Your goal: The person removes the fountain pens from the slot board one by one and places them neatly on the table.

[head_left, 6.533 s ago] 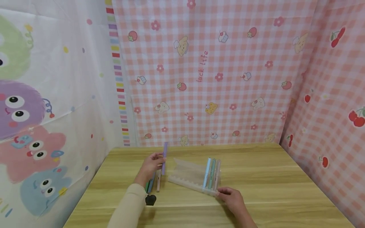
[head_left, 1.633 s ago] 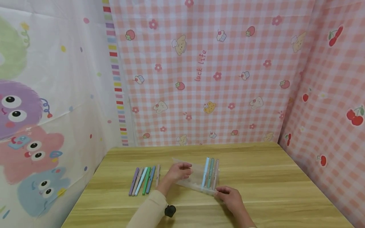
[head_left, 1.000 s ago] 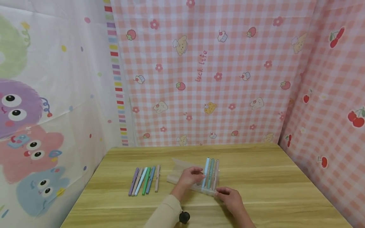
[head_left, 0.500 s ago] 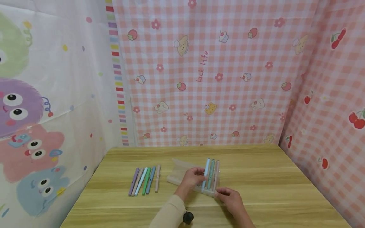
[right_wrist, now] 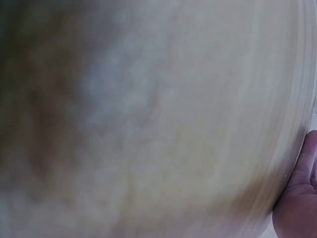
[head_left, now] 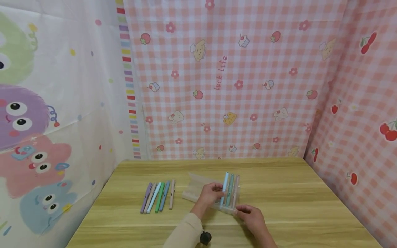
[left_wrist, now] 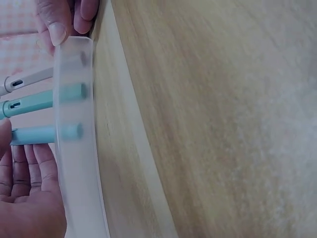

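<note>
A clear, frosted plastic pen case point(head_left: 194, 186) lies open on the table with three pens standing in its right part: light blue point(head_left: 226, 179), teal point(head_left: 231, 184) and pale pink point(head_left: 236, 186). My left hand point(head_left: 209, 193) pinches the light blue pen between thumb and fingers, as the left wrist view shows; its end sits behind the case's frosted edge strip point(left_wrist: 79, 183). At the near right corner of the case, my right hand point(head_left: 252, 216) grips the edge with thumb and fingertips. The right wrist view catches only part of that hand point(right_wrist: 299, 203).
Left of the case, several pens lie side by side: purple point(head_left: 146, 198), taupe, light blue, green point(head_left: 160, 197), blue and, slightly apart, beige-pink point(head_left: 172, 194). The wooden table point(head_left: 294, 206) ends at a checked cloth point(head_left: 263, 103) behind. A black device point(head_left: 205, 237) sits on the left wrist.
The purple pen my left hand held earlier now lies in the left row. That hand has moved right across the case and taken hold of the light blue pen. The right hand stays put.
</note>
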`<action>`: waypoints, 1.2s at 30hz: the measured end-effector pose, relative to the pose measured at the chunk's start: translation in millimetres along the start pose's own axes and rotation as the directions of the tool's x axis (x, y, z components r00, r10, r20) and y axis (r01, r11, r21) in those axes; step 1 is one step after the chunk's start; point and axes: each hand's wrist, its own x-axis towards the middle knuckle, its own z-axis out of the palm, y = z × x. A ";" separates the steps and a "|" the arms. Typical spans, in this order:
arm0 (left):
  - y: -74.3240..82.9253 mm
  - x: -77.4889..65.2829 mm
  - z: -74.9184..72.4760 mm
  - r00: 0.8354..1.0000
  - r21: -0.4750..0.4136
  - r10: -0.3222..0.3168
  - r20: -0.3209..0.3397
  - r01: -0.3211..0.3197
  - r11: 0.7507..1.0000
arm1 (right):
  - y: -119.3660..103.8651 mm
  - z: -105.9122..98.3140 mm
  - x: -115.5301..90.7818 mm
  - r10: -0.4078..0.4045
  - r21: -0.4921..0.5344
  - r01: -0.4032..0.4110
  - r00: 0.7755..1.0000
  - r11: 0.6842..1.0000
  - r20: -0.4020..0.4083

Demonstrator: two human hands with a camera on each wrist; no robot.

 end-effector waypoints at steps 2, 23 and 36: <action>0.3 -0.7 -0.2 1.000 -0.014 0.005 0.000 -0.005 1.000 | 0.5 0.3 0.0 -0.001 0.001 0.001 1.000 1.000 0.001; 33.2 5.6 -45.4 1.000 -0.188 0.018 -0.004 -0.019 0.982 | 1.4 0.6 1.0 0.006 0.017 -0.006 1.000 1.000 0.003; 29.8 11.0 -97.5 0.998 -0.145 0.027 -0.062 -0.036 0.989 | 4.0 1.8 2.9 -0.003 -0.001 0.003 1.000 1.000 -0.001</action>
